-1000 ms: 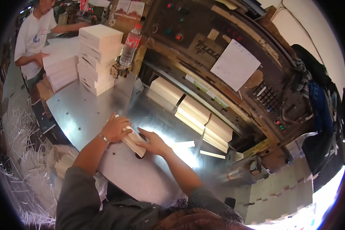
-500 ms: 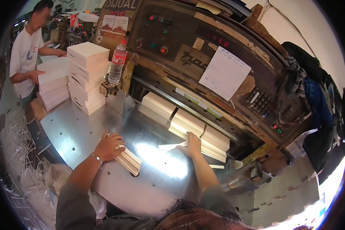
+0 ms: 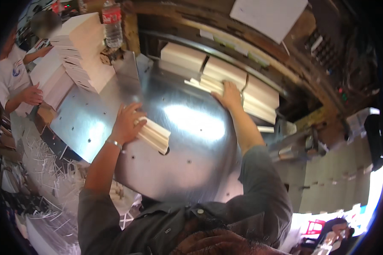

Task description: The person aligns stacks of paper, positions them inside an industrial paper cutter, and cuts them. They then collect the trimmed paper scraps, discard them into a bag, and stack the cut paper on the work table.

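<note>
My left hand point(image 3: 129, 124) is closed round one end of a thick bundle of cream paper strips point(image 3: 156, 135), which rests on the metal table. Reaching farther forward, my right hand point(image 3: 230, 96) has its fingers and thumb bent over loose paper strips point(image 3: 204, 83). Those strips lie against the front of a row of cut paper blocks point(image 3: 181, 56) inside the paper cutter's opening. More strips point(image 3: 259, 109) lie to the right of that hand, along the blocks. My right fingertips are partly hidden among the paper.
Tall paper stacks point(image 3: 83, 53) and a water bottle with a red label point(image 3: 112, 25) stand at the back left. Beside them is another person point(image 3: 16, 76), hands near a paper pile. Paper shavings point(image 3: 51, 170) cover the floor at left. A keypad point(image 3: 332, 53) sits at right.
The view has tilted down. My right hand has moved from a loose white strip on the table onto the strips by the blocks. The left hand still holds its bundle.
</note>
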{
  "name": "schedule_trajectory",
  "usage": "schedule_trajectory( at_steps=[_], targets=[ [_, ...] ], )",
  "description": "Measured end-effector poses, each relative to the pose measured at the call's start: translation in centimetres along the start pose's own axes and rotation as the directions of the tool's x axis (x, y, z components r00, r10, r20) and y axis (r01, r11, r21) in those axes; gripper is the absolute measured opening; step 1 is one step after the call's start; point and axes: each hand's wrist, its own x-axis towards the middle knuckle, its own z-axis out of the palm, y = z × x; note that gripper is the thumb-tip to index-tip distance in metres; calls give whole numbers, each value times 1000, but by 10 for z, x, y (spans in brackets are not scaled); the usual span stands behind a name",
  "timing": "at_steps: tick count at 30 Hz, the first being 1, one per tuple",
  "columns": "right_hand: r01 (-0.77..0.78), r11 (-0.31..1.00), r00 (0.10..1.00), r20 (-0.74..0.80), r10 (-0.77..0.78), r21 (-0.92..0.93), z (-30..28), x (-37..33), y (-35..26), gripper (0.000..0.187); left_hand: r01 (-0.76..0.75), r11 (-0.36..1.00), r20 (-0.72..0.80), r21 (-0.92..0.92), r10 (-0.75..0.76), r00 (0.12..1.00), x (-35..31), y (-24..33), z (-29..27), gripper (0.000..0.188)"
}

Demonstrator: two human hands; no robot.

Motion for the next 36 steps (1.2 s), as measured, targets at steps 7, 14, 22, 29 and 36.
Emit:
schedule_trajectory(
  at_steps=[7,14,22,29,36],
  targets=[
    [-250,968,931,270,245,-19,11,-27,-84,68,-75,990,-73,118,84,994,10,8,4,69],
    [100,984,863,479,-159,146,-65,-101,-206,86,-129,947,25,295,128,991,6,8,9,70],
    [221,920,967,51,-251,323,-98,-161,4,86,-133,973,-63,186,147,987,9,1,12,73],
    [-31,999,999,-35,30,-18,-107,-160,139,110,-100,981,-25,166,105,994,10,5,6,74],
    [-122,991,990,66,125,-54,-85,-101,167,94,-97,990,-33,103,101,994,15,3,9,79]
  ],
)
